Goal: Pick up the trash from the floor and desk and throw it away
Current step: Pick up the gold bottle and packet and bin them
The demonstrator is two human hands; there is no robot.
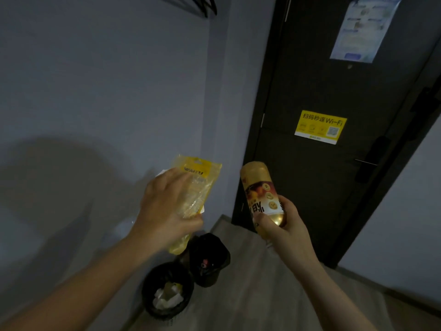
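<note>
Left of centre: left hand clamped on wrapper, fingers curled over the top, thumb underneath. Right of centre: right hand wrapped round lower half of can, top tilted a little left. Both bits of trash held up in the air, not yet binned.

Lower centre, below the wrapper: bin with black liner, white paper inside. Just behind it, touching or nearly: second bin, also black-lined. Farther back, right half: dark door with yellow sticker; poster upper right.

Risks, as a judgement only:
- Wrapper, if released this high: light and floppy, so likely to drift past the rim onto floor.
- Can, if dropped from here: could clip a rim, bounce out, or tip a bin.
- Cannot tell whether can empty; spill possible if not.
- Dim and blurred, so harder to aim.

Safer to lower both before letting go.
</note>
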